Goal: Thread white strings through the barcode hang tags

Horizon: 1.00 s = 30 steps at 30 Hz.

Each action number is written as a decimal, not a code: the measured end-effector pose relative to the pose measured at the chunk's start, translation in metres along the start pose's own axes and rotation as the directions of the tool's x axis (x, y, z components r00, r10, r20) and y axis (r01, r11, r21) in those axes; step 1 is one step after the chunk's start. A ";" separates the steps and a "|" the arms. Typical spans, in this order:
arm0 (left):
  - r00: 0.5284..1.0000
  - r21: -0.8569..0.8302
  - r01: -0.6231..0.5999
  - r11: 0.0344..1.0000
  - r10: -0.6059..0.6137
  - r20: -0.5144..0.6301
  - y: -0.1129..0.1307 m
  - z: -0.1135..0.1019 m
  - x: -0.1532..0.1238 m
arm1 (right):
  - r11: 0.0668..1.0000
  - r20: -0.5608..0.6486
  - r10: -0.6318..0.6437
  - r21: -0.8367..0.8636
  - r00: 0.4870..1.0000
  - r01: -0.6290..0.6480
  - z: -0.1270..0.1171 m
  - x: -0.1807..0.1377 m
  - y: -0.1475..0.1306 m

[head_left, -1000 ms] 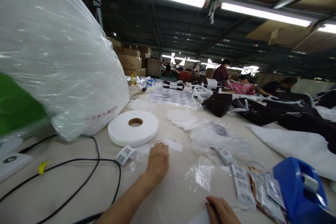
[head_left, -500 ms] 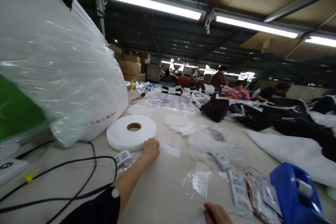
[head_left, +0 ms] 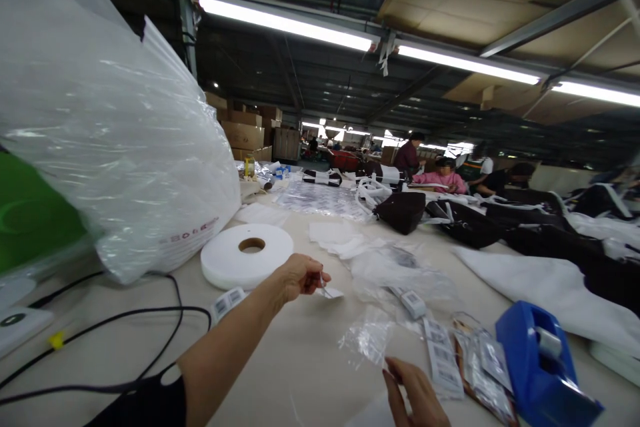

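Observation:
My left hand [head_left: 300, 275] is stretched out over the table, its fingers pinched on a small white paper tag [head_left: 330, 292] that is lifted at one edge. A flat white tape roll [head_left: 247, 255] lies just behind the hand. A pack of barcode labels [head_left: 227, 300] sits beside my forearm. My right hand [head_left: 415, 393] rests low at the front edge, fingers partly extended, touching a white sheet [head_left: 367, 413]. A small clear plastic bag [head_left: 369, 340] lies just above it, with barcode labels [head_left: 440, 357] to its right.
A big clear plastic bag [head_left: 115, 140] bulges at the left over a green box [head_left: 30, 213]. Black cables [head_left: 125, 320] cross the near table. A blue tape dispenser [head_left: 540, 363] stands at the right. Dark bags [head_left: 400, 210] and white cloth [head_left: 545, 287] lie farther back. Other people work in the distance.
My left hand has moved right from the tape roll and pinched up the white tag, which lay flat before. My right hand has risen more into view.

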<state>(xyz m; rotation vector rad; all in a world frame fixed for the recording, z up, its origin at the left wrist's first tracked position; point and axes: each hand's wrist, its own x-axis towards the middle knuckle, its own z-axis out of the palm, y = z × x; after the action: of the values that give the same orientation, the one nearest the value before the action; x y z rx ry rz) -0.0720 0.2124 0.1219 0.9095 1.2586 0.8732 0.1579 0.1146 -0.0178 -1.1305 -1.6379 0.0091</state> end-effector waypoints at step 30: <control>0.743 -0.085 -0.429 0.899 0.404 0.534 -0.054 0.015 -0.088 | 0.966 0.329 0.090 0.202 0.940 -0.163 -0.046 0.114 -0.144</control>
<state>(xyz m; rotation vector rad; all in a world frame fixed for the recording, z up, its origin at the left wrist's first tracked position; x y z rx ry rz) -0.0641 0.1088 0.1076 1.3952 0.5816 0.8477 0.1038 0.0882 0.1620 -1.0955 -1.7882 0.4739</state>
